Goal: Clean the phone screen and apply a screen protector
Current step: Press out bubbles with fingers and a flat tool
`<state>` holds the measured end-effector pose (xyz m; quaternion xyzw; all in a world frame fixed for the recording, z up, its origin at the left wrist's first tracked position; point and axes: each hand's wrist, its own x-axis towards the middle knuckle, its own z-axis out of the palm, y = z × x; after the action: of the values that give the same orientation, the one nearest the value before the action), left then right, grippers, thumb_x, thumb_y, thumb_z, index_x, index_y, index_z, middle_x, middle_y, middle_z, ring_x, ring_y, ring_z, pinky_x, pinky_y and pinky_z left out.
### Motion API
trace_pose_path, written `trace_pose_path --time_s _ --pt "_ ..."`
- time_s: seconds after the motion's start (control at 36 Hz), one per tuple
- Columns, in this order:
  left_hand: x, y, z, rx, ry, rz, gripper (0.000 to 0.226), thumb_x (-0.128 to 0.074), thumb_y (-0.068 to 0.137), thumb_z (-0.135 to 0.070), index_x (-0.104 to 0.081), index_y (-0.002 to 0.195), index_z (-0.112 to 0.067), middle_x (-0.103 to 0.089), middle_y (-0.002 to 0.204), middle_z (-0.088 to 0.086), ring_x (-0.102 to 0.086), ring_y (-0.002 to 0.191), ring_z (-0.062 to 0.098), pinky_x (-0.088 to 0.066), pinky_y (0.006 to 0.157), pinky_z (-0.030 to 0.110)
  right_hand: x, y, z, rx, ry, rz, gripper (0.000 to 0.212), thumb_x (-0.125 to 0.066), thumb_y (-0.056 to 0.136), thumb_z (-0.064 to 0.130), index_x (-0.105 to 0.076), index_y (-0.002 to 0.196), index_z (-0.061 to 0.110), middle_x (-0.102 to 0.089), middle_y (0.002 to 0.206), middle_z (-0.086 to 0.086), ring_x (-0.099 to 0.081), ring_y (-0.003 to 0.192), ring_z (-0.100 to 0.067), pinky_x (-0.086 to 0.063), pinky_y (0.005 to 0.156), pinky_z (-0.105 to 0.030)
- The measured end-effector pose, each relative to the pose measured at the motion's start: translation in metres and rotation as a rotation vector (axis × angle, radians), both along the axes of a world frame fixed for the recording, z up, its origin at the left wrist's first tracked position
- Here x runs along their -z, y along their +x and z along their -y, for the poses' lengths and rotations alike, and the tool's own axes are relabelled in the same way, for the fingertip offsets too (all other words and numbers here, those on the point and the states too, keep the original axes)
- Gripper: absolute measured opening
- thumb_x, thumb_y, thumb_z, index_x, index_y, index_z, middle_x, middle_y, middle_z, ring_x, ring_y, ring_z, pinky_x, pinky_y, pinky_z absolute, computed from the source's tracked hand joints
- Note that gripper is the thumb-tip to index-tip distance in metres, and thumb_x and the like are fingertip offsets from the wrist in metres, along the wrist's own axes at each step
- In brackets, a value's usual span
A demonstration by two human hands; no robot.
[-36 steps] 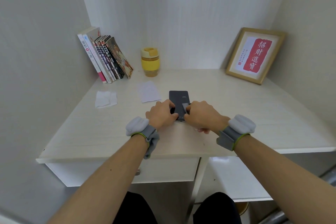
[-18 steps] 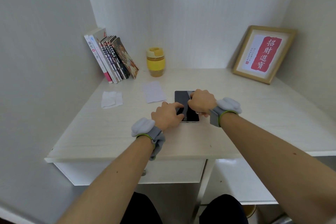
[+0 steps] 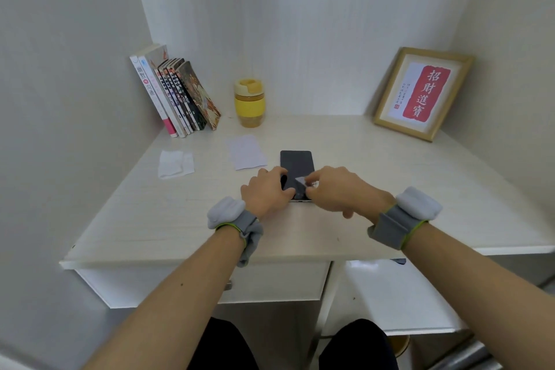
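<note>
A black phone (image 3: 296, 162) lies flat, screen up, in the middle of the pale desk (image 3: 390, 189). My left hand (image 3: 265, 191) rests on the phone's near left edge, fingers curled over it and holding it down. My right hand (image 3: 333, 189) pinches a small grey wipe (image 3: 301, 182) and presses it on the lower part of the screen. A white paper sheet (image 3: 247, 151) lies just left of the phone. A crumpled white wipe (image 3: 175, 163) sits further left.
Several books (image 3: 177, 96) lean against the left wall at the back. A yellow lidded cup (image 3: 249, 103) stands behind the paper. A framed red print (image 3: 422, 93) leans in the back right corner. A drawer (image 3: 210, 285) sits under the desk front.
My right hand went up the screen with the wipe, then came back down to the phone's near end. My left hand stayed at the phone's near left edge.
</note>
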<state>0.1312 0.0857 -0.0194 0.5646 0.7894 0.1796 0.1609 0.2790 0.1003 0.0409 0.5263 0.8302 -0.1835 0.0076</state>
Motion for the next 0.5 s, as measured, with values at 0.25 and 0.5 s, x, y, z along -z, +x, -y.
trace_pose_path --time_s 0.25,0.5 --pt "0.000 0.001 0.000 -0.021 -0.004 0.000 0.056 -0.056 0.089 -0.045 -0.041 0.138 -0.025 -0.050 0.133 0.007 -0.050 0.121 0.029 -0.039 0.101 0.043 0.012 -0.018 -0.001 0.041 0.076 0.055 0.028 -0.045 0.094 0.025 -0.058 0.115 0.010 -0.050 0.097 -0.009 -0.048 0.063 -0.026 -0.043 0.053 -0.029" --pt "0.000 -0.001 0.001 -0.015 0.003 0.001 0.056 -0.056 0.089 -0.046 -0.041 0.138 -0.025 -0.050 0.133 0.006 -0.050 0.121 0.028 -0.039 0.102 0.043 0.019 -0.023 -0.021 0.062 0.084 0.027 0.022 -0.045 0.094 0.025 -0.058 0.105 0.010 -0.054 0.091 -0.008 -0.050 0.056 -0.024 -0.043 0.050 -0.027"
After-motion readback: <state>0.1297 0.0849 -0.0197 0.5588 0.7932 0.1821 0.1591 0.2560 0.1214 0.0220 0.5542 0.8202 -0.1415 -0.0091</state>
